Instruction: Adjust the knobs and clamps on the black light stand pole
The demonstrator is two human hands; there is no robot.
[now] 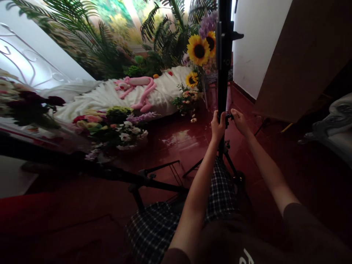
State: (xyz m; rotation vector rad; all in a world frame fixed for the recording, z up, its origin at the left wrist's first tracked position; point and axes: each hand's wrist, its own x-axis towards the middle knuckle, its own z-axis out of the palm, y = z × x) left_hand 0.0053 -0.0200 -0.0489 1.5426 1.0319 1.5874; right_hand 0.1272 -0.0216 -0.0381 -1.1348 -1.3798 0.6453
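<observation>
A black stand (224,84) with a thick upright pole rises in front of me, its legs spreading over the floor below. My left hand (218,126) is wrapped round this pole at about mid-height. Just to its right, my right hand (239,121) has its fingers closed on a small black knob (230,116) that sticks out from the pole's side. Another knob-like lever (238,35) juts from the pole higher up. Most of the left fingers are hidden behind the pole.
A second black stand (110,168) crosses the left side. Behind lies a white cloth-covered bench (167,91) with a pink plush toy (143,81), flower arrangements (123,128), sunflowers (198,50) and palm fronds. A brown board (297,62) and carved silver furniture (332,124) stand right.
</observation>
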